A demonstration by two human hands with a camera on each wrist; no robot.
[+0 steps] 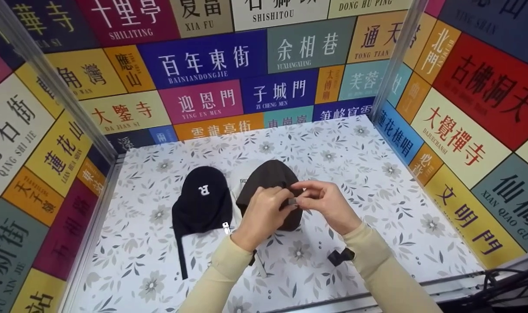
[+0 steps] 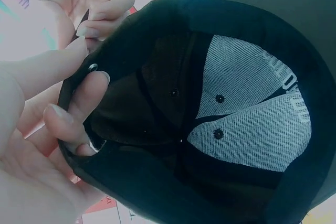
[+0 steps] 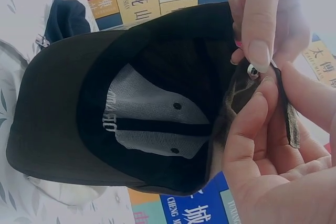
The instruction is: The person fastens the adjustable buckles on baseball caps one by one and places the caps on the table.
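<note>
A dark brown cap point(image 1: 270, 174) is held up between both hands, its inside and pale mesh lining point(image 3: 157, 114) facing the wrist cameras. My left hand point(image 1: 264, 213) pinches the cap's back band beside a small metal clasp point(image 3: 253, 71), with fingers inside the band. From the other side, my right hand point(image 1: 327, 202) pinches the narrow strap, whose loose end point(image 3: 292, 129) hangs along the fingers in the right wrist view. The fingertips of the two hands meet close by the clasp.
To the left, a navy cap point(image 1: 205, 204) with a white letter R lies on the flower-patterned table point(image 1: 155, 261), its strap trailing forward. A white cap point(image 1: 242, 171) is partly hidden behind the brown one. Panels with Chinese lettering point(image 1: 203, 61) enclose the back and sides.
</note>
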